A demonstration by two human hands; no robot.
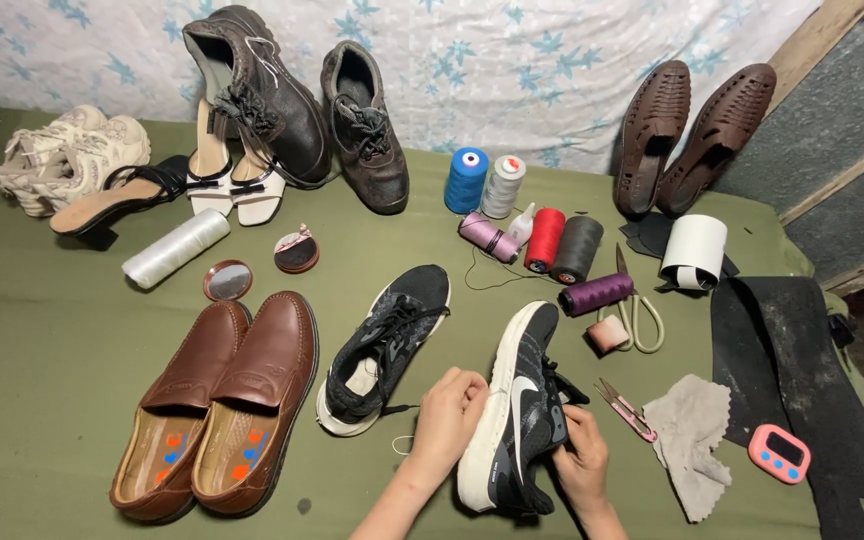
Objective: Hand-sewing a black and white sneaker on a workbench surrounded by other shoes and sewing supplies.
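Note:
A black sneaker with a white sole lies on its side on the green cloth, sole edge turned toward my left. My left hand presses against that white sole edge, fingers curled. My right hand grips the upper near the laces. Its partner, a second black sneaker, rests just to the left, and a thin thread loops between them.
Brown loafers lie at front left. Thread spools, scissors, pink snips, a grey rag and a pink timer sit to the right. Black boots, sandals and brown woven shoes line the back.

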